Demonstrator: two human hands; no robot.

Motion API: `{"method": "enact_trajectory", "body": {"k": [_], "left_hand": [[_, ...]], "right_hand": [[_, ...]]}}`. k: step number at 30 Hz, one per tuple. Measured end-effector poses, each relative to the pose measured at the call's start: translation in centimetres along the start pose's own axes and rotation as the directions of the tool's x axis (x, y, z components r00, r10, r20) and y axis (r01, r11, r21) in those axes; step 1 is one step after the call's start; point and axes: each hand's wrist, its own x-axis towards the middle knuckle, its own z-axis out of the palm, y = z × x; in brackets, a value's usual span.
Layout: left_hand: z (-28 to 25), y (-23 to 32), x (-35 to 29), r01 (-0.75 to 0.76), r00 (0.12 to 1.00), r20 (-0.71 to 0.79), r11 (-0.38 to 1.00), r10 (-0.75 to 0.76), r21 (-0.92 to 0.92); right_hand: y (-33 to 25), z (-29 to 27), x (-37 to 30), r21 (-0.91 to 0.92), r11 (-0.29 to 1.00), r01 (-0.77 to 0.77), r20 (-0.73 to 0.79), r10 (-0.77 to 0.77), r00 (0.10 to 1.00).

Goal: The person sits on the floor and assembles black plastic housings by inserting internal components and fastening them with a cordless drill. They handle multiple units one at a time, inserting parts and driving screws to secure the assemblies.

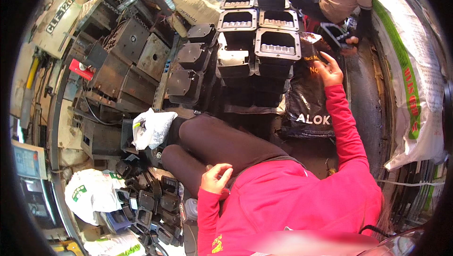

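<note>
My right hand [330, 69] is stretched out over the top of a black plastic bag [306, 98], its fingers spread and nothing in them. A co-worker's hand [351, 41] just beyond it holds a black frame-shaped part [334, 35]. Near my lap, my left hand [216, 179] has its fingers loosely bent and apart, with no object visible in them. Left of the bag stand two stacks of black box-shaped plastic housings [277, 46]. A pale piece [233, 58] lies on the nearest one of the left-hand row.
More black parts [183, 82] line the left of the stacks. A machine with metal blocks [126, 38] fills the left side. Loose black parts [144, 201] lie in a heap at lower left beside a white bag [92, 194]. A long white sack [410, 76] borders the right.
</note>
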Motion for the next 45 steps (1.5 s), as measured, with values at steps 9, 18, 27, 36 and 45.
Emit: {"method": "enact_trajectory", "body": {"k": [9,18,27,36,45], "left_hand": [[-0.5,0.7,-0.2,-0.096,0.995,0.022,0.993,0.094,0.074],[-0.9,-0.1,-0.4,-0.098,0.995,-0.004,0.993,0.098,0.06],[-1.5,-0.7,0.2,-0.205,0.978,-0.033,0.976,0.208,0.076],[-3.7,0.3,2.3,-0.25,0.968,-0.203,0.681,0.15,-0.688],[-3.5,-5.5,5.2,-0.019,0.957,-0.171,0.538,-0.235,-0.843]], "right_hand": [[-10.0,9.8,5.9,-0.613,0.278,0.74,0.763,-0.036,0.645],[-8.3,11.3,5.8,-0.633,0.191,0.75,0.772,0.084,0.63],[-14.1,8.8,4.6,-0.61,0.342,0.715,0.716,-0.149,0.682],[-15.1,14.7,-11.6,-0.157,0.793,-0.589,0.986,0.162,-0.045],[-7.7,22.0,-20.8,-0.372,0.257,-0.892,0.913,0.276,-0.301]]}}
